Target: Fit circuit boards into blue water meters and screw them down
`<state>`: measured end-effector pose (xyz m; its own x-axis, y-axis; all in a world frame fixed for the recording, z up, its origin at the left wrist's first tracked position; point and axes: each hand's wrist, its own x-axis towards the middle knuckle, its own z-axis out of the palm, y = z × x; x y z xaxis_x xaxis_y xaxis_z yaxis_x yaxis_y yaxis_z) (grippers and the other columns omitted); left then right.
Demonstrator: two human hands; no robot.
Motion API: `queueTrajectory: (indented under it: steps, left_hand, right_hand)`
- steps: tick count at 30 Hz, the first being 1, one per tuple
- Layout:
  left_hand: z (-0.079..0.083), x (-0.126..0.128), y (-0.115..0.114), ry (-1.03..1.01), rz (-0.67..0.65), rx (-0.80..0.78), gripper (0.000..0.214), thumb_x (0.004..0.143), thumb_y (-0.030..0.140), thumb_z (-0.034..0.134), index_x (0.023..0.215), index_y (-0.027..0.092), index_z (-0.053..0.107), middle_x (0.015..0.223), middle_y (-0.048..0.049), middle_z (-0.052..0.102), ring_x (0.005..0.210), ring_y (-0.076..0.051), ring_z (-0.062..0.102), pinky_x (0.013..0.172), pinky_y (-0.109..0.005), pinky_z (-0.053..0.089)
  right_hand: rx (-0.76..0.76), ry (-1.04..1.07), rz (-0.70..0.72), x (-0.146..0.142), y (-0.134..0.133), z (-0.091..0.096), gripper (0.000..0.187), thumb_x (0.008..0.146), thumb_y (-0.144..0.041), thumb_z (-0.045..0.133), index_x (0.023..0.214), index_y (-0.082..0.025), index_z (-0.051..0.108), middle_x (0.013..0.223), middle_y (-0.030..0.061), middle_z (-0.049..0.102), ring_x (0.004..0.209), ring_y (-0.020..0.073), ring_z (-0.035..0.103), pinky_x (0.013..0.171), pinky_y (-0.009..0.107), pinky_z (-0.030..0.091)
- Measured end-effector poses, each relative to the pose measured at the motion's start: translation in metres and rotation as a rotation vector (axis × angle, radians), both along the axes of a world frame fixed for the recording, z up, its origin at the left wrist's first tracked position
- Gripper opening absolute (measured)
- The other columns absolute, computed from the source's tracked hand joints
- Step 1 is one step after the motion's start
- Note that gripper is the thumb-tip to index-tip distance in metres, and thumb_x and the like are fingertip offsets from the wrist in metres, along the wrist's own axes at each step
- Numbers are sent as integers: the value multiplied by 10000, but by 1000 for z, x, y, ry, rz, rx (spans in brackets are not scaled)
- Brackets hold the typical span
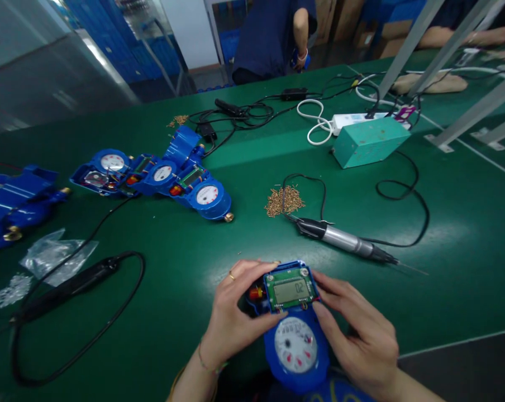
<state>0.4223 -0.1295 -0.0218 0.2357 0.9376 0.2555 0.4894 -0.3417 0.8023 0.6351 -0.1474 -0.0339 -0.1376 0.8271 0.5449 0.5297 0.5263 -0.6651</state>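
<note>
A blue water meter (296, 340) lies at the near edge of the bench, between my hands. Its upper end carries a green circuit board (271, 290) whose grey display (289, 291) shows digits; below sits a round white dial with red pointers. My left hand (236, 310) grips the meter's left side, thumb and fingers at the board's edges. On the other side, my right hand (357, 329) presses its fingers and thumb against the housing beside the board. An orange-red part (256, 292) shows next to my left fingers.
Beyond my hands lie an electric screwdriver (344, 240) and a heap of brass screws (284, 201). Several blue meters (162, 173) stand left, near a plastic bag (60, 254) and black cabled tool (68, 287). A teal box (372, 141) sits right; a person (273, 39) is across the bench.
</note>
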Motion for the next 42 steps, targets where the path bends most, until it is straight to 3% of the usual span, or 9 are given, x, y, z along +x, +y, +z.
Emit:
queueTrajectory:
  steps: [7, 16, 25, 31, 36, 42]
  left_hand:
    - [3, 0, 2, -18, -3, -77, 549, 726, 334, 857, 1224, 286, 629, 1122, -32, 705, 1072, -215, 645, 942, -338, 514]
    - [2, 2, 0, -145, 10, -278, 606, 696, 340, 878, 1252, 306, 637, 1344, -42, 643, 1273, -244, 580, 1103, -398, 443]
    - [1, 0, 4, -219, -67, -389, 683, 658, 344, 900, 1281, 268, 631, 1373, -60, 634, 1295, -258, 567, 1133, -412, 417]
    - [-2, 0, 6, -244, -78, -358, 650, 654, 335, 899, 1248, 229, 659, 1268, -89, 687, 1197, -273, 622, 1052, -410, 475]
    - [-8, 1, 8, -254, -59, -285, 635, 638, 381, 901, 1209, 202, 687, 1224, -111, 712, 1152, -285, 650, 1025, -425, 497]
    - [-20, 4, 4, -324, -12, -227, 651, 665, 479, 864, 1225, 201, 682, 1206, -121, 712, 1132, -288, 653, 1000, -425, 512]
  right_hand:
    - [59, -148, 12, -1, -2, 3, 231, 931, -39, 548, 1130, -40, 664, 1189, 141, 682, 1035, 166, 667, 913, 278, 550]
    - [76, -225, -31, -2, -5, 2, 156, 949, -84, 583, 1065, -52, 682, 1167, 129, 696, 950, 158, 690, 858, 286, 552]
    - [143, -289, -51, -2, -6, 1, 207, 944, -71, 593, 1135, -46, 667, 1181, 133, 693, 1023, 148, 688, 942, 241, 542]
    - [161, -299, -38, 1, -5, 1, 236, 916, -33, 609, 1146, -45, 657, 1195, 139, 687, 1035, 147, 685, 982, 233, 530]
    - [124, -366, 50, 7, -4, 6, 331, 943, -244, 635, 1184, -18, 626, 1243, 190, 653, 1044, 235, 690, 841, 334, 609]
    - [13, -271, -12, 2, -5, 10, 280, 916, -267, 659, 1128, -84, 650, 1191, 153, 683, 1005, 242, 710, 852, 368, 631]
